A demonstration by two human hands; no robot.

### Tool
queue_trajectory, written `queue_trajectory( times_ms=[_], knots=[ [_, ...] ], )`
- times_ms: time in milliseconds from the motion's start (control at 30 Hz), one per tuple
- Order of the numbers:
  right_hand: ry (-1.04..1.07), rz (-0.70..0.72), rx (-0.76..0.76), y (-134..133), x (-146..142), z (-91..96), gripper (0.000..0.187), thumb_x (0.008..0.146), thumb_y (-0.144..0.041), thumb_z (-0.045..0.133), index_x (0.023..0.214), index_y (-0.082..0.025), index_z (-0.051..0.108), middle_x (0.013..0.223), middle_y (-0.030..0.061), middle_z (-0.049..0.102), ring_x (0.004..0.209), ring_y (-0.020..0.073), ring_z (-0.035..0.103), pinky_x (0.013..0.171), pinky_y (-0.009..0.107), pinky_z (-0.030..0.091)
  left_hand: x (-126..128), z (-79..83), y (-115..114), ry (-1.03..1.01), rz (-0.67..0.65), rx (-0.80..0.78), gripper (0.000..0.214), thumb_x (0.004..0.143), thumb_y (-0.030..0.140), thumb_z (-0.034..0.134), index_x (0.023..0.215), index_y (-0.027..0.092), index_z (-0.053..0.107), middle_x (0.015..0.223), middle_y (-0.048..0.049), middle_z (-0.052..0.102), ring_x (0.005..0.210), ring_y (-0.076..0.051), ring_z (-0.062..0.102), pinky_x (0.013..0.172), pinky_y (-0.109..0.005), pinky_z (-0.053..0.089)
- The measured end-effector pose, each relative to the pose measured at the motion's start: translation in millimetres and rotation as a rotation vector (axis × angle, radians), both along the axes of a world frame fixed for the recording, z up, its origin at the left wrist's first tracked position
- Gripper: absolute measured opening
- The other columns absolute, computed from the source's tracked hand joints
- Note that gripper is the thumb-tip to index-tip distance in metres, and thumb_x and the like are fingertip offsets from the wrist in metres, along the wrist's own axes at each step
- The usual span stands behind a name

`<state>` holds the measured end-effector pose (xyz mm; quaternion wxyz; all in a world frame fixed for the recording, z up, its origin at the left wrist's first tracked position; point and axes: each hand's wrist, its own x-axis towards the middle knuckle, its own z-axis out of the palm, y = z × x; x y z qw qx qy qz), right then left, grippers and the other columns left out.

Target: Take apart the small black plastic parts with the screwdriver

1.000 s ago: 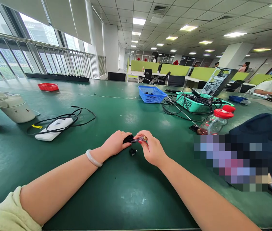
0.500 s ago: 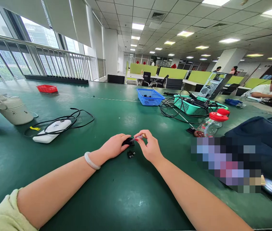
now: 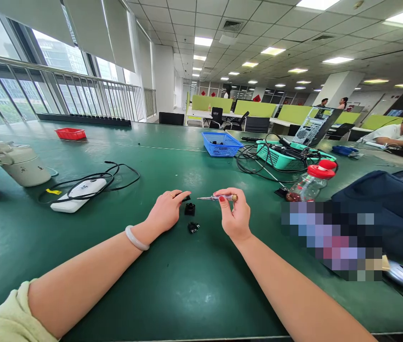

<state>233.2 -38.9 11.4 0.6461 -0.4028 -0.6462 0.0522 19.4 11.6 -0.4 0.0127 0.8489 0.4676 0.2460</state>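
Note:
My right hand [image 3: 235, 213] grips a small screwdriver [image 3: 206, 197] by its clear handle, the thin metal shaft pointing left. My left hand [image 3: 164, 211] is closed on a small black plastic piece [image 3: 186, 199], mostly hidden behind the fingers. The screwdriver tip is a short way right of that piece, apart from it. Just below, a black square plastic part [image 3: 189, 209] lies on the green table [image 3: 201, 289]. Nearer to me lies a black plug insert [image 3: 193, 228] with metal prongs.
At left are a white power bank [image 3: 78, 195] with a black cable and a cream flask [image 3: 25, 164]. A red tray [image 3: 71, 134], a blue basket [image 3: 222, 145] and a green basket [image 3: 280, 156] of cables stand farther back. At right are a red-lidded jar [image 3: 310, 183], a dark bag [image 3: 383, 209] and a seated person.
The screwdriver has drawn back right, away from the black part. My left hand has shifted slightly left with a black piece, leaving the square part on the table.

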Motion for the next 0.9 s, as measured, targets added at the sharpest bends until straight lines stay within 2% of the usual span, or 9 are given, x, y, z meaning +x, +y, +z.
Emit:
queue_trajectory(
  times_ms=[100,200,367,433,500,567,667,733,900],
  knots=[
    [-0.012,-0.038,-0.057,4.7,3.3,-2.0,0.014,0.098,-0.038,0.052,0.096,-0.025,0.056,0.087,0.004,0.073,0.078,0.019,0.07,0.074,0.034,0.056,-3.2,-4.3,3.5,0.1,0.121,-0.024,0.048,0.097,0.019,0.035,0.133,0.029,0.064,0.126,-0.0098,0.068,0.116,-0.03,0.056,0.101,-0.052,0.046],
    [-0.023,-0.063,-0.092,8.7,5.2,-4.5,0.016,0.097,-0.04,0.052,0.094,-0.024,0.056,0.084,0.0038,0.072,0.077,0.0193,0.069,0.074,0.034,0.055,-4.8,-7.6,5.9,0.151,0.152,-0.03,0.044,0.098,0.026,0.036,0.126,0.029,0.07,0.121,-0.0109,0.069,0.121,-0.032,0.052,0.106,-0.054,0.042],
    [-0.045,-0.049,-0.116,9.9,5.0,-6.8,0.017,0.097,-0.04,0.052,0.094,-0.024,0.055,0.084,0.0041,0.071,0.077,0.0197,0.068,0.075,0.035,0.055,-1.2,-1.8,4.5,0.042,0.077,-0.155,0.054,0.101,0.035,0.024,0.12,0.016,0.071,0.141,-0.0139,0.058,0.135,-0.029,0.047,0.117,-0.049,0.036],
    [-0.053,-0.044,-0.116,9.4,4.6,-6.5,0.016,0.096,-0.039,0.052,0.093,-0.024,0.055,0.084,0.0041,0.071,0.078,0.0197,0.068,0.075,0.035,0.055,1.2,1.7,0.4,-0.014,-0.016,-0.238,0.056,0.101,0.039,0.021,0.13,0.015,0.064,0.152,-0.0117,0.05,0.139,-0.026,0.046,0.12,-0.044,0.035],
    [-0.062,-0.048,-0.109,8.9,4.6,-5.6,0.015,0.096,-0.038,0.052,0.093,-0.024,0.055,0.083,0.0039,0.071,0.077,0.0195,0.068,0.075,0.034,0.055,4.1,3.9,-7.0,-0.016,-0.119,-0.283,0.056,0.101,0.044,0.026,0.144,0.017,0.051,0.156,-0.0107,0.045,0.142,-0.024,0.043,0.122,-0.044,0.032],
    [-0.069,-0.058,-0.104,8.6,5.2,-4.8,0.014,0.096,-0.037,0.051,0.093,-0.024,0.055,0.083,0.0036,0.071,0.076,0.0191,0.068,0.076,0.034,0.055,7.8,5.0,-17.1,0.028,-0.169,-0.287,0.06,0.098,0.05,0.037,0.15,0.021,0.042,0.157,-0.0112,0.044,0.145,-0.027,0.039,0.123,-0.05,0.027],
    [-0.086,-0.062,-0.108,8.2,6.2,-4.6,0.014,0.096,-0.037,0.051,0.092,-0.024,0.055,0.082,0.0029,0.07,0.075,0.0186,0.068,0.076,0.033,0.054,13.9,5.2,-32.2,0.1,-0.152,-0.275,0.067,0.089,0.057,0.055,0.148,0.027,0.043,0.155,-0.0116,0.045,0.143,-0.033,0.039,0.121,-0.061,0.023],
    [-0.105,-0.053,-0.111,7.7,6.4,-5.0,0.014,0.097,-0.037,0.051,0.093,-0.024,0.055,0.081,0.0026,0.07,0.074,0.0183,0.068,0.076,0.033,0.054,17.0,4.9,-38.3,0.116,-0.136,-0.254,0.064,0.088,0.052,0.059,0.145,0.027,0.047,0.152,-0.0121,0.048,0.14,-0.034,0.043,0.119,-0.062,0.026],
    [-0.147,-0.03,-0.101,5.0,5.2,-4.7,0.012,0.096,-0.035,0.051,0.094,-0.024,0.055,0.082,0.0036,0.071,0.074,0.0193,0.067,0.075,0.034,0.054,18.6,4.1,-38.3,0.114,-0.142,-0.201,0.05,0.091,0.033,0.051,0.14,0.025,0.052,0.142,-0.0114,0.055,0.133,-0.032,0.049,0.113,-0.055,0.037]
  ],
)
